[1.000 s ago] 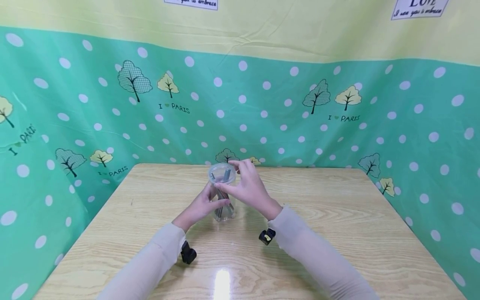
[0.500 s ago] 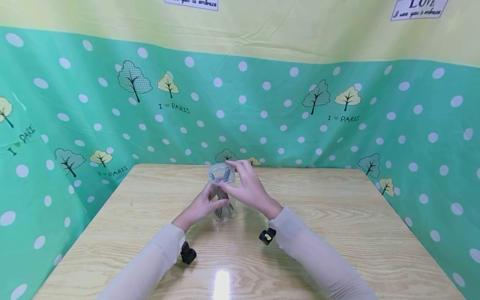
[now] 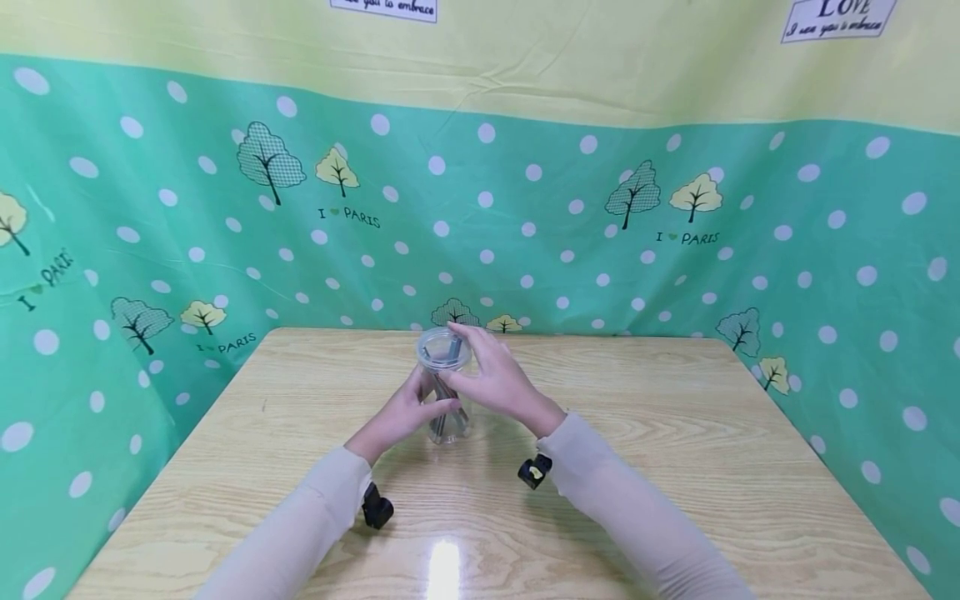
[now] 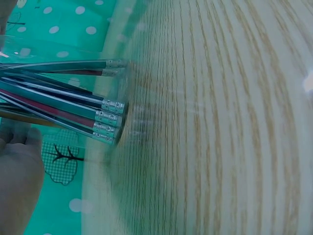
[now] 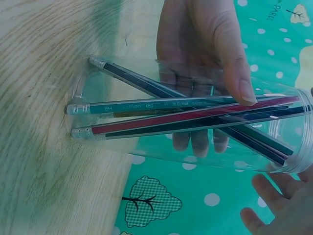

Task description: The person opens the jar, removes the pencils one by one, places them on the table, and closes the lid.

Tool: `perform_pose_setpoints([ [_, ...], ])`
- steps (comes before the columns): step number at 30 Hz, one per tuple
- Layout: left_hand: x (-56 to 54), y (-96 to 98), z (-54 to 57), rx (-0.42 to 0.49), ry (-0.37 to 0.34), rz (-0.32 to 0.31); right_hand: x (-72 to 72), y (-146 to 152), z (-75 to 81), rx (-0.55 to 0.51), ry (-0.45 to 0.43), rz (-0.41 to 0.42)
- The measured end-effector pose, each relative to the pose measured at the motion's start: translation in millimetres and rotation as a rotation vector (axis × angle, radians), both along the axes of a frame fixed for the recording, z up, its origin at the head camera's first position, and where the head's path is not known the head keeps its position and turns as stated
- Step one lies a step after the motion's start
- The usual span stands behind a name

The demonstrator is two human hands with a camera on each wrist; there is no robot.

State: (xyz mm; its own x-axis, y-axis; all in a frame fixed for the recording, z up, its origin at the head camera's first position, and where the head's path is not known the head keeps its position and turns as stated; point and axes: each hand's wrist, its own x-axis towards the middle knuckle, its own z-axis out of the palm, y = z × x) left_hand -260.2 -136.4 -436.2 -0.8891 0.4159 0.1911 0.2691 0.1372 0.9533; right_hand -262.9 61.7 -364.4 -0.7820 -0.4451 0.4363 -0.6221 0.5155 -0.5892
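Observation:
A clear plastic jar (image 3: 450,432) stands upright on the table, its base touching the wood. Inside it, several pencils (image 5: 137,105) lean crosswise, some dark, one teal and one red, with metal-capped ends down at the base. My left hand (image 3: 405,410) grips the jar's side, thumb in front and fingers behind; the right wrist view shows those fingers through the clear wall. At the top, my right hand (image 3: 498,379) holds the edge of the clear round lid (image 3: 435,354) between thumb and fingers. Pencil metal ends (image 4: 110,117) show close up in the left wrist view.
The wood-grain table (image 3: 660,433) extends around the jar on all sides. Behind it hangs a green and yellow curtain (image 3: 525,200) with dots and trees. A black wrist camera (image 3: 377,507) sits under the left sleeve, another wrist camera (image 3: 534,472) under the right.
My right hand's fingertips have slid leftward along the far side of the lid, and its thumb has shifted slightly right. The left hand and jar stay in place.

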Motion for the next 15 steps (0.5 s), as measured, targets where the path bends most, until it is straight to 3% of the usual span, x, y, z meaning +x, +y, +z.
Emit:
perform_pose_setpoints([
  [15,1.6,-0.2,2.0,0.012,0.007,-0.024,-3.8,-0.8,1.6,-0.071,0.036,0.027],
])
